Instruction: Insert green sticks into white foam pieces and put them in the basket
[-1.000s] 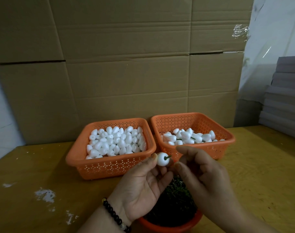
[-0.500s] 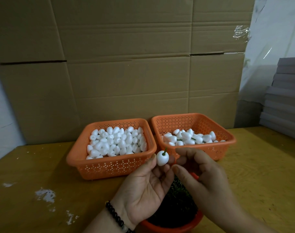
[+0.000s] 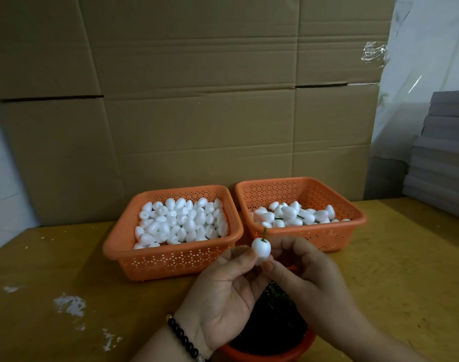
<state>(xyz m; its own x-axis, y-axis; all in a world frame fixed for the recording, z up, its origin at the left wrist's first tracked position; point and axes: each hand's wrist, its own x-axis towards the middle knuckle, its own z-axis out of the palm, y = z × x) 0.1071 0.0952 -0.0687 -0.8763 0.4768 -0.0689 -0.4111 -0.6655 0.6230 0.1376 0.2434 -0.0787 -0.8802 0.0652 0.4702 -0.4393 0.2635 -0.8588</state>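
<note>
yellow wooden table [image 3: 395,270], two orange baskets [image 3: 171,259] [image 3: 327,235], orange bowl [image 3: 265,355]

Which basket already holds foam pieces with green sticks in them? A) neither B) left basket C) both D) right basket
D: the right basket shows green sticks among its foam pieces, while the left basket holds only plain white foam pieces.

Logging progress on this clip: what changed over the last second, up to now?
The foam piece, pinched between both hands, was turned: its green stick pointed right, now points up. The left hand and right hand kept their grip. Both baskets and their contents stayed put.
</note>
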